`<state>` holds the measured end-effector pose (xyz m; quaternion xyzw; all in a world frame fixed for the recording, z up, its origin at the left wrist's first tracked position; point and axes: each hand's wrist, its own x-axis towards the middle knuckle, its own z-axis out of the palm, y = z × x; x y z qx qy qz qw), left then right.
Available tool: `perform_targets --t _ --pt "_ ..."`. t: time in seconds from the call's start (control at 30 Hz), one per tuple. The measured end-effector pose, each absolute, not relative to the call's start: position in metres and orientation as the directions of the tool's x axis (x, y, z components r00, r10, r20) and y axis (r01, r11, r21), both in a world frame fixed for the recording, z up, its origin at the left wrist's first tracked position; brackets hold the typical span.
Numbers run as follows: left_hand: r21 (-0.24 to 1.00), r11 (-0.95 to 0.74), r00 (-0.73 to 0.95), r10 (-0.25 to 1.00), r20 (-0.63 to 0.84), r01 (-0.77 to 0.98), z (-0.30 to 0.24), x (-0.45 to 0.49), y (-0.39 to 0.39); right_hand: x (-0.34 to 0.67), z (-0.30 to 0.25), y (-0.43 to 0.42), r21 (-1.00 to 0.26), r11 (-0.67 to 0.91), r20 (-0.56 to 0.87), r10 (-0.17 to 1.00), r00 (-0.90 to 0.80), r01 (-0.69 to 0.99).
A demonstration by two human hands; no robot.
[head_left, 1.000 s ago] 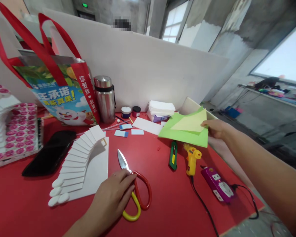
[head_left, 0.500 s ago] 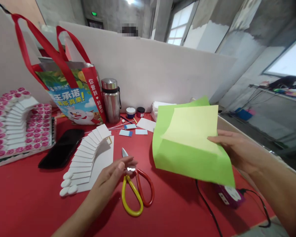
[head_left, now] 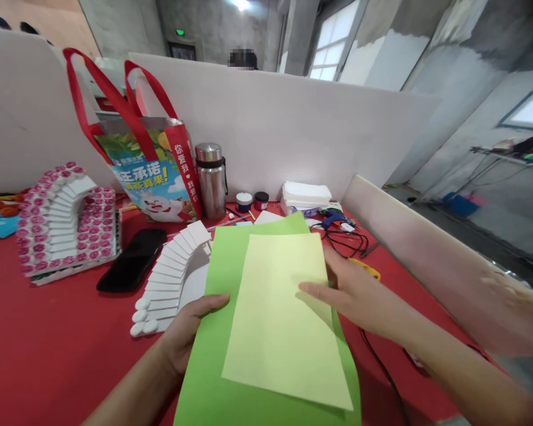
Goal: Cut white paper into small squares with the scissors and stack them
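Observation:
A large green sheet of paper (head_left: 211,367) spans the space between my hands, with a smaller pale yellow sheet of paper (head_left: 284,319) lying on top of it. My left hand (head_left: 184,331) pinches the green sheet's left edge, thumb on top and fingers hidden beneath. At the right edge, my right hand (head_left: 353,290) grips both sheets, its thumb lying on the yellow one. Just beyond my left hand stands a white curved stair model (head_left: 173,272) with small white ovals at its lower end. The sheets partly cover its base. The scissors are out of sight.
On the red table (head_left: 62,349) lie a black phone (head_left: 132,260) and a pink-flowered stair model (head_left: 66,228). Behind are a shopping bag (head_left: 153,177), a steel flask (head_left: 212,186), paint jars (head_left: 252,202), white tissues (head_left: 305,194) and a blue glue gun (head_left: 335,219). Cables run at right.
My right hand has brought both sheets left and nearer, turning them upright. My left hand has left the spot by the scissors and taken the green sheet's left edge. The view has shifted slightly.

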<state>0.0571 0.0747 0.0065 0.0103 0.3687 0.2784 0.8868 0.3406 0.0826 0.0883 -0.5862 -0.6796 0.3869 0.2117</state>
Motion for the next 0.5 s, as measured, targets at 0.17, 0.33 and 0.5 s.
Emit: perform_targets --t 0.17,0.33,0.5 --pt "0.217 0.875 0.627 0.465 -0.625 -0.433 -0.001 0.050 0.078 0.338 0.099 0.100 -0.381 0.504 0.384 0.849 -0.363 0.775" --pt "0.253 0.869 0.682 0.491 -0.542 -0.424 -0.008 0.045 0.080 0.320 0.094 0.119 -0.336 0.478 0.199 0.878 -0.435 0.812" --pt "0.311 0.838 0.691 0.546 -0.473 -0.449 -0.015 0.045 0.079 0.316 0.090 0.138 -0.462 0.306 -0.024 0.934 -0.357 0.833"
